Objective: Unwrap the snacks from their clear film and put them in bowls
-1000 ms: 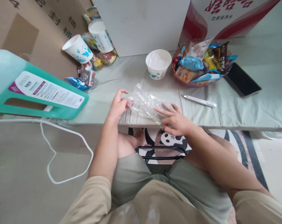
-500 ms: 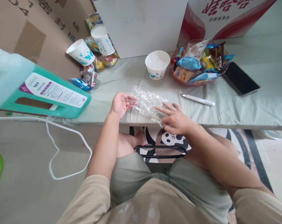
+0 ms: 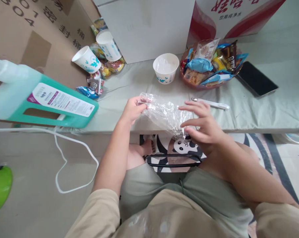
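A crumpled clear plastic bag point(image 3: 165, 114) is lifted just above the front edge of the cloth-covered table point(image 3: 250, 112). My left hand point(image 3: 133, 108) pinches the bag's left end. At the bag's right end my right hand point(image 3: 204, 125) grips it between thumb and fingers. A white paper bowl point(image 3: 165, 68) stands behind the bag. To its right is a brown basket of snack packets point(image 3: 210, 64).
A white pen point(image 3: 211, 103) lies right of my right hand, and a black phone point(image 3: 257, 78) further right. A teal jug point(image 3: 37, 96) lies at the left. Two paper cups point(image 3: 88, 59) and loose snacks sit against cardboard boxes. A white cable point(image 3: 65, 158) trails on the floor.
Both hands have closed on the plastic bag and raised it off the table toward me. Before, my right fingers pressed it flat and my left hand was open beside it.
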Demonstrator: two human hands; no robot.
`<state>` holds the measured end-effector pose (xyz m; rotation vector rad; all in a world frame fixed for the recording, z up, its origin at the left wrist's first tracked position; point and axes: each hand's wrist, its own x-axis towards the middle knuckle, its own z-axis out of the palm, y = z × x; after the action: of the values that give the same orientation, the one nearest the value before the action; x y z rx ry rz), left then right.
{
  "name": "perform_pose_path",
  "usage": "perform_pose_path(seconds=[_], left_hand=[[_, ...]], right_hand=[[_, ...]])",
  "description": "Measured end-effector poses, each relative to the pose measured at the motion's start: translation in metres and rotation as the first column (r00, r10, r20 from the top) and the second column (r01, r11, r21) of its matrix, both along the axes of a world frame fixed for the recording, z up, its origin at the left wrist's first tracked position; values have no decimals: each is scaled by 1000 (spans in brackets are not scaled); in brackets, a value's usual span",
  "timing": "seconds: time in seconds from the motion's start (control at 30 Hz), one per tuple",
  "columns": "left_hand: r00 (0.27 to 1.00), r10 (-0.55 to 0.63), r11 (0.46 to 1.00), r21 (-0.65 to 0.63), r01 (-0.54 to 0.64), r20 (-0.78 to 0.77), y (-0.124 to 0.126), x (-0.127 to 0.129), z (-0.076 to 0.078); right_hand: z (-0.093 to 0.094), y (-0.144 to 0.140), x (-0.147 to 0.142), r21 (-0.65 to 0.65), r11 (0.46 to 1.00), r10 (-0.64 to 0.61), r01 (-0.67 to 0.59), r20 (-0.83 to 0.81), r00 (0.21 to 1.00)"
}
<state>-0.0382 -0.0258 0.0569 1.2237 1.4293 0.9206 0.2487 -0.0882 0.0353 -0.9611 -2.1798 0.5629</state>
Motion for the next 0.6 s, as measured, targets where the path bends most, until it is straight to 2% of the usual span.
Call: perform_pose_path(seconds=[0.03, 0.1, 0.17, 0.27, 0.33, 0.4, 0.47, 0.6], left_hand=[[997, -63, 998, -11, 63, 50, -1, -1, 2], [964, -218, 972, -59, 229, 155, -5, 1, 7], [891, -386, 900, -116, 421, 239, -8, 5, 12], [752, -578, 751, -154, 642, 318, -9, 14, 18], [688, -652, 675, -172, 718, 318, -7, 20, 19], [660, -699, 629, -204, 751, 275, -6, 23, 18], [672, -704, 636, -219, 740, 229, -5, 26, 14], [756, -637, 731, -195, 654, 150, -4, 25, 8]], right_hand=[[-1, 4, 2, -7, 997, -79, 79, -125, 989], [-8, 15, 2, -135, 979, -188, 152, -323, 927], [-17, 26, -2, -312, 948, -197, 64, -414, 889], [-26, 33, -12, -470, 865, -51, -175, -429, 902], [-24, 31, -18, -501, 812, 73, -301, -424, 903], [-19, 27, -22, -508, 774, 154, -378, -429, 890], [-16, 24, -25, -501, 764, 188, -408, -432, 882], [-20, 25, -26, -501, 752, 198, -428, -447, 872]])
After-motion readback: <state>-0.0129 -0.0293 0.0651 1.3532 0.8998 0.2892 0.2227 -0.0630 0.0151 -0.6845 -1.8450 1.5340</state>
